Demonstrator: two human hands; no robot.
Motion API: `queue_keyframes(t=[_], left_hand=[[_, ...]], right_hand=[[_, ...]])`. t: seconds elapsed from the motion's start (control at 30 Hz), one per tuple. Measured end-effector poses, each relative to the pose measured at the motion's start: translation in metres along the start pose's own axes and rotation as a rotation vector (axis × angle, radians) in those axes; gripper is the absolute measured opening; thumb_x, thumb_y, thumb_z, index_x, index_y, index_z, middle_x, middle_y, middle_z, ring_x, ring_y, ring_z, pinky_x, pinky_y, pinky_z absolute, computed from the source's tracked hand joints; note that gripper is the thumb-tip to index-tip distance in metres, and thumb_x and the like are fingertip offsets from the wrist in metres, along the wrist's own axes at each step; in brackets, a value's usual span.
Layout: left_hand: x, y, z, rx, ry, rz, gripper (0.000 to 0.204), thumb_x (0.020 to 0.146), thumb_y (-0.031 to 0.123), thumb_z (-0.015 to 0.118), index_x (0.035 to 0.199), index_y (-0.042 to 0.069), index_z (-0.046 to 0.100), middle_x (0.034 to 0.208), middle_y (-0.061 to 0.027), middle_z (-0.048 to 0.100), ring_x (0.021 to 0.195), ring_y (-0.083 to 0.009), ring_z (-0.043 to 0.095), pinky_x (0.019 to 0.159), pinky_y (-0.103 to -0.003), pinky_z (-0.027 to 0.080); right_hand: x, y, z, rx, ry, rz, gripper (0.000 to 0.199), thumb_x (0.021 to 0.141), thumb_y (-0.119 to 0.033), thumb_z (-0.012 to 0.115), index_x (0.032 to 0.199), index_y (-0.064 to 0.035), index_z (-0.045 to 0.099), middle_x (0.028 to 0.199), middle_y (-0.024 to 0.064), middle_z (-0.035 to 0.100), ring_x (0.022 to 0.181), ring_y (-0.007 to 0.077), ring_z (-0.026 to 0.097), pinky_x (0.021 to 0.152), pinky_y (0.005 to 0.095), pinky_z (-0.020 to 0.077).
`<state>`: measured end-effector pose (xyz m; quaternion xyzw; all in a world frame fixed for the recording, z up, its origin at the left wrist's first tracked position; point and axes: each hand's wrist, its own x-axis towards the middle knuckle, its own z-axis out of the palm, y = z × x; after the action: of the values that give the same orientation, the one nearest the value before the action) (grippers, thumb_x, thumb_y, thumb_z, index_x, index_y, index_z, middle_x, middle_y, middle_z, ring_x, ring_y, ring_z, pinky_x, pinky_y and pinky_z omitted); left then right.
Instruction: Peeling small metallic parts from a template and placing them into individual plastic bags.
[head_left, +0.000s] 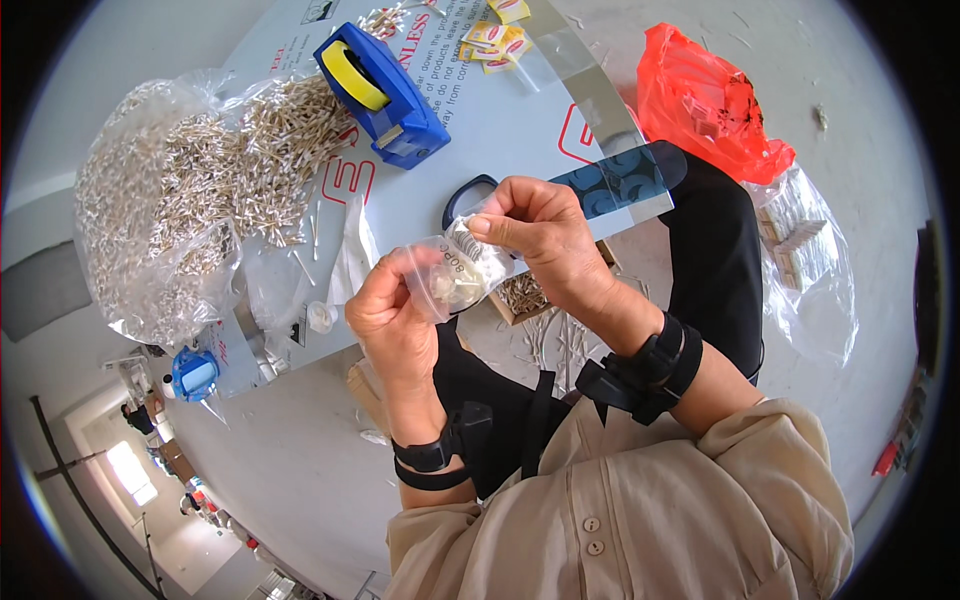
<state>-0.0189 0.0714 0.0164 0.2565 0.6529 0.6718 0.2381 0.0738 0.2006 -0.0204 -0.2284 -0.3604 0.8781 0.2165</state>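
In front of me, my left hand (392,308) pinches one side of a small clear plastic bag (440,284) with dark print. My right hand (545,228) is closed at the bag's other end, thumb and fingers pressed together. White cotton swab tips (487,262) show at the bag beside my right fingers; how many swabs are in it, I cannot tell. Just behind my right fingers, a dark rounded loop (449,208) lies on the table. Below the hands, a small cardboard box (513,316) of cotton swabs is partly hidden by my right wrist.
A large clear bag of cotton swabs (200,190) spills across the table (300,330) at left. Nearby stands a blue tape dispenser (415,140). Yellow-and-white packets (494,48) lie farther back. On the right are a red plastic bag (690,105) and a clear bag of white packs (800,240).
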Motion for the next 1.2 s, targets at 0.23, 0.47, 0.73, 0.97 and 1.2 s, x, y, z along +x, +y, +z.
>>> queue_keyframes(t=[0.23,0.47,0.73,0.97,1.2], left_hand=[[0.005,0.002,0.002,0.363,-0.038,0.154,0.023,0.077,-0.007,0.062,0.099,-0.004,0.066,0.091,-0.0058,0.066,0.077,-0.0098,0.060,0.070,-0.022,0.048],[0.009,-0.003,0.014,0.470,-0.098,0.304,0.021,0.080,-0.010,0.057,0.096,-0.002,0.067,0.082,-0.0076,0.064,0.074,-0.0137,0.059,0.068,-0.022,0.046],[0.011,-0.008,0.023,0.503,-0.148,0.300,0.024,0.073,-0.011,0.058,0.093,-0.002,0.066,0.074,-0.0039,0.054,0.063,-0.0118,0.050,0.058,-0.022,0.040],[0.010,-0.007,0.018,0.578,-0.167,0.258,0.029,0.077,-0.009,0.054,0.104,-0.004,0.065,0.089,-0.0041,0.063,0.077,-0.0090,0.056,0.065,-0.021,0.044],[0.009,-0.010,0.012,0.288,-0.121,0.094,0.032,0.082,-0.005,0.056,0.114,-0.006,0.061,0.108,-0.0102,0.064,0.089,-0.0116,0.060,0.067,-0.021,0.048]], right_hand=[[-0.002,0.001,-0.001,0.055,0.041,-0.019,0.011,0.084,-0.010,0.067,0.080,-0.0021,0.063,0.074,-0.0006,0.062,0.067,0.0047,0.054,0.062,0.0209,0.0424],[0.001,-0.004,-0.015,0.115,0.020,0.072,0.012,0.085,-0.009,0.065,0.077,-0.0020,0.061,0.071,-0.0016,0.059,0.066,0.0050,0.051,0.060,0.0223,0.0419],[0.000,0.002,-0.013,0.014,0.267,0.061,0.015,0.086,-0.013,0.066,0.077,-0.0046,0.057,0.067,-0.0035,0.055,0.059,0.0035,0.046,0.053,0.0205,0.0359],[0.002,0.000,-0.011,-0.428,0.341,-0.245,0.019,0.090,-0.012,0.061,0.076,-0.0017,0.053,0.064,-0.0038,0.051,0.059,0.0020,0.045,0.050,0.0204,0.0372],[0.001,-0.028,-0.029,-0.152,-0.159,-0.022,0.027,0.088,-0.004,0.059,0.114,0.0013,0.059,0.083,0.0008,0.061,0.073,0.0066,0.055,0.065,0.0211,0.0463]])
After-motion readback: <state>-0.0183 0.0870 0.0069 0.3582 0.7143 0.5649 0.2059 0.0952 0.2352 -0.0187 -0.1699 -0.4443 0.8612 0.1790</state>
